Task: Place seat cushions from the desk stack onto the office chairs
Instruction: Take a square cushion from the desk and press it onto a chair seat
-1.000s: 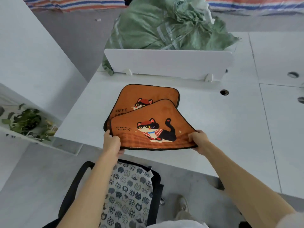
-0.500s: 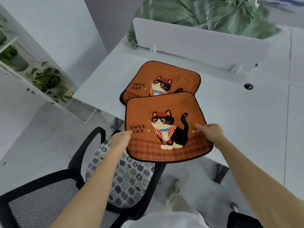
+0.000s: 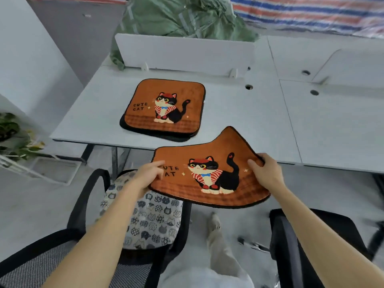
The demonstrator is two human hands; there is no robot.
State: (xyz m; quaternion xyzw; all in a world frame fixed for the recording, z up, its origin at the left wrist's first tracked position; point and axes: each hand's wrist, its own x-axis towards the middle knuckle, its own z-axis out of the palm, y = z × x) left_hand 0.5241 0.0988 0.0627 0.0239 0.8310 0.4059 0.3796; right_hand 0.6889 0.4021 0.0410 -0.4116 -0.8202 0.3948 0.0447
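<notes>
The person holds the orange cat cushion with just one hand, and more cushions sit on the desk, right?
No, both hands hold it: the head view shows the left hand and right hand gripping the orange cat cushion. More cushions do sit on the desk.

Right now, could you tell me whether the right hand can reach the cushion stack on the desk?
Probably not yet: the right hand has its grip on the held cushion. The stack lies uncovered on the desk, so letting go should free the way.
</notes>
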